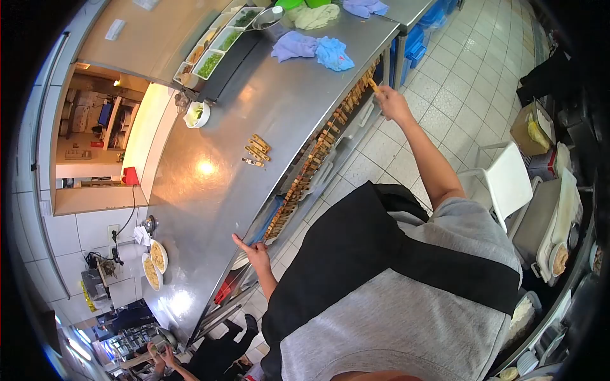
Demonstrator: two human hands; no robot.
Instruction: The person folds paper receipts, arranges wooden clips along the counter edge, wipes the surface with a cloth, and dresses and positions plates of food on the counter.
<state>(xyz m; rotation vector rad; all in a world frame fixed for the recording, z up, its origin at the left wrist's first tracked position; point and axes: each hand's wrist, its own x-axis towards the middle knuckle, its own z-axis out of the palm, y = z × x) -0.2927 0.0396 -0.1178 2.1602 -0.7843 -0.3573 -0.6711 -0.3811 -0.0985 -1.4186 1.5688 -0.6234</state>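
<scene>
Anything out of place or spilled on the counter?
A few loose wooden clips lie on the steel counter, apart from the row of clips along its edge. A purple cloth and blue cloth sit bunched up. No obvious spill.

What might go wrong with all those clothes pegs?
The right hand has a clothes peg at its fingertips, beside the table's edge, so that peg might slip and fall onto the tiled floor. An arm could also bump the metal table and scatter the loose pegs lying there.
</scene>
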